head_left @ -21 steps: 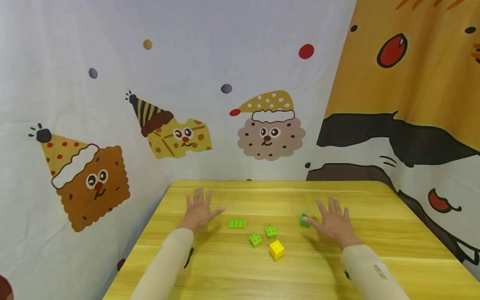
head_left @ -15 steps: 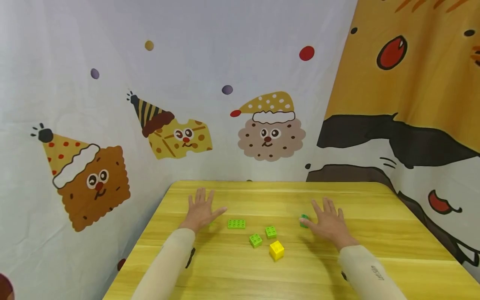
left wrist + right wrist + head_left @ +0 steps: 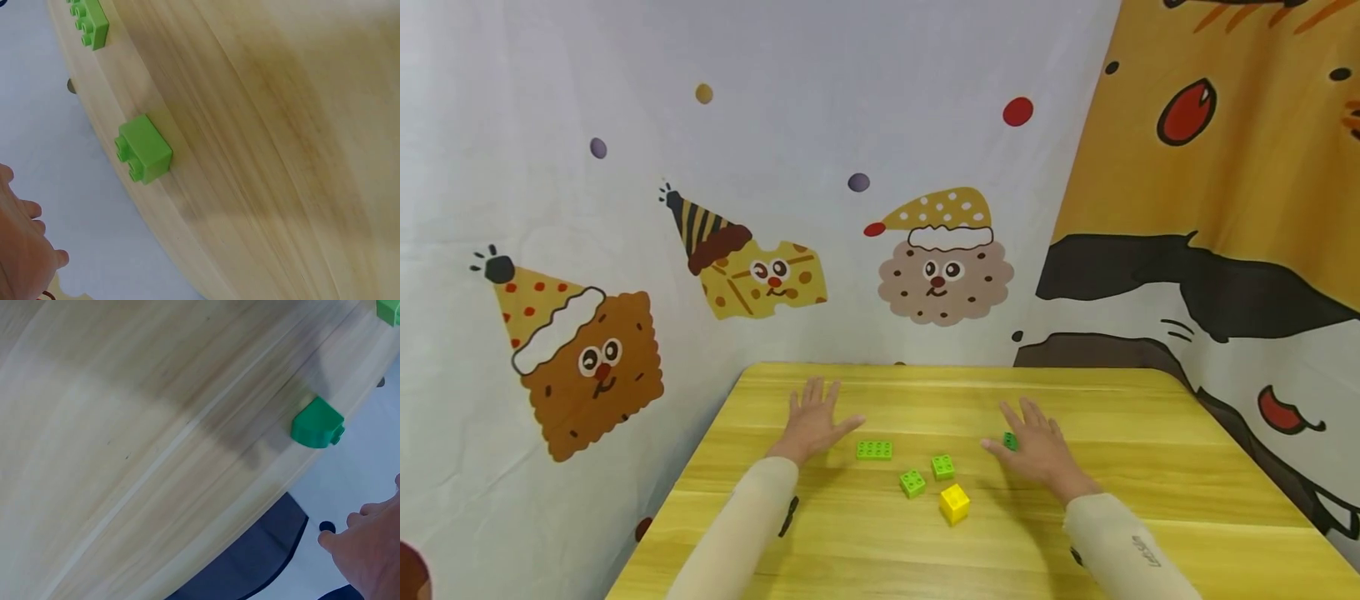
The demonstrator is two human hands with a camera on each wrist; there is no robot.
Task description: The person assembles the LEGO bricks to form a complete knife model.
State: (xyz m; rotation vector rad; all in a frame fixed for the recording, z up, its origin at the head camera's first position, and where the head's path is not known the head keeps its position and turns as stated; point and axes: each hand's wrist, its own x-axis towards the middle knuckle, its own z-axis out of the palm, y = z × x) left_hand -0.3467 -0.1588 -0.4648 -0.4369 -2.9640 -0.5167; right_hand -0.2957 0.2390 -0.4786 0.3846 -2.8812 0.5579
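Observation:
My left hand [image 3: 811, 427] is held over the table with fingers spread, left of a long lime-green brick [image 3: 874, 451]. In the left wrist view a lime-green block [image 3: 147, 150] stands near that hand; in the head view the hand hides it. My right hand [image 3: 1037, 450], fingers apart, hovers over a dark green brick [image 3: 1011, 441] and partly covers it. In the right wrist view this dark green brick [image 3: 317, 424] shows a curved side. Between the hands lie two small lime-green bricks [image 3: 912, 483] [image 3: 943, 467] and a yellow cube-shaped block [image 3: 954, 503]. Neither hand holds anything.
The wood-grain table [image 3: 880, 558] ends at a far edge against a white cloth backdrop [image 3: 820, 125] printed with cartoon snacks. An orange, black and white printed figure [image 3: 1247, 192] covers the right of the cloth.
My right hand has moved left across the dark green brick. My left hand has shifted slightly right. The bricks stay in place on the table.

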